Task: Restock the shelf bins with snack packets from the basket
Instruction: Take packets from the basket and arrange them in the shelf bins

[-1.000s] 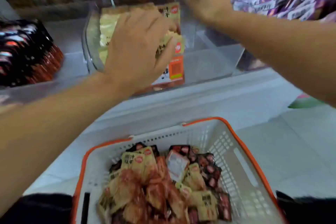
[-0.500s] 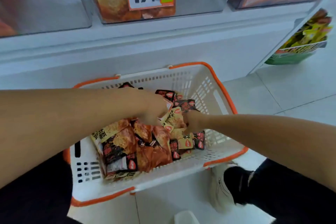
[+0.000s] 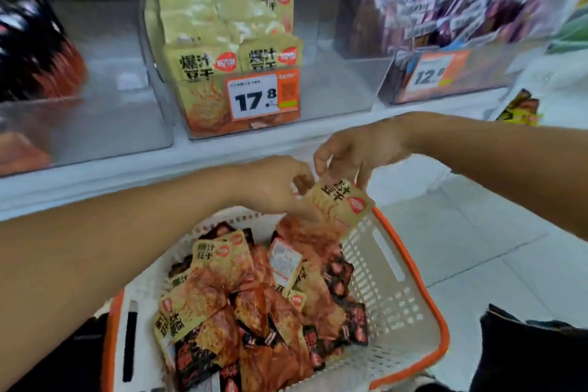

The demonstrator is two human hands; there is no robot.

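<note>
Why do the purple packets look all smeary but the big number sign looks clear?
Head view: the purple packets at the top right edge are streaked with motion blur, like the dark packets at the left edge; the orange-and-white price tag near the middle stays sharp enough to read.

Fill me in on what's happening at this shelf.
A person is restocking. Both hands hold yellow-and-orange snack packets above the white basket: the left hand and right hand meet at the packet lifted between them. More packets fill the basket. The clear bin tagged 17.8 already holds matching packets.
</note>
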